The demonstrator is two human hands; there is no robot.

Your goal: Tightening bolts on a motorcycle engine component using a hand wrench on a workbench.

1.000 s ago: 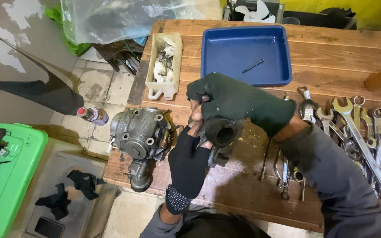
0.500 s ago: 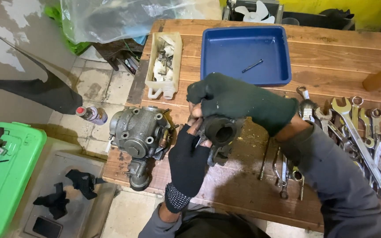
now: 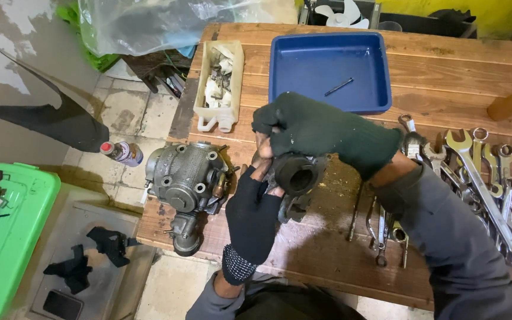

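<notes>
gripping a dark grey metal carburettor body with a round black throat (image 3: 296,178), both hands work close together just above the near half of the brown plank workbench (image 3: 457,65). the left hand (image 3: 251,220), in a black fingerless glove with a speckled knit cuff, is closed around the part from below and the left, its bare fingertips (image 3: 263,160) pressed against the part's upper left side. the right hand (image 3: 321,133), in a dark green knit glove, is curled over the top of the same part, fingers wrapped down its far side, so the round opening shows between the two hands. just left of the left hand, a second grey cast metal carburettor with round screw caps (image 3: 186,181) lies at the bench's left edge, apart from the held one. to the right, a spread of silver open-ended and ring spanners (image 3: 481,178) lies on the wood near the grey sleeve. further back sits a blue rectangular plastic tray (image 3: 291,89) with a thin dark pin (image 3: 339,87) lying in it, and beside it to the left a cream plastic tub of small white parts (image 3: 219,83). off the bench, on the floor, stand a small spray can with a red cap (image 3: 121,152) and a bright green plastic box (image 3: 13,237).
</notes>
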